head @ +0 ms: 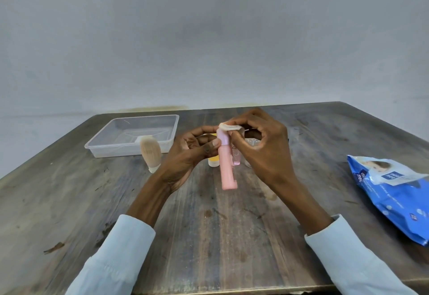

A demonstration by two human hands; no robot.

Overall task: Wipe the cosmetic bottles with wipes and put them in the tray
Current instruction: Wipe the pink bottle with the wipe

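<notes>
- Left hand (195, 153) grips the pink bottle (226, 167) upright at frame centre, above the table (69, 201).
- Right hand (262, 146) pinches a wipe (229, 127) on the bottle's top.
- Clear tray (132, 135) sits centre left, near the table's far edge.
- Blue wipes pack (394, 190) lies by the right edge.

- On the blue wipes pack (394, 192), near the left end – white letters reading "me" over "mee", seen sideways, cut off by a fold.
- On the pack's white label patch – small print, too blurred to read.
- Behind the pink bottle (226, 167), on a small clear pink bottle (236, 158) – a dark mark, unreadable.
</notes>
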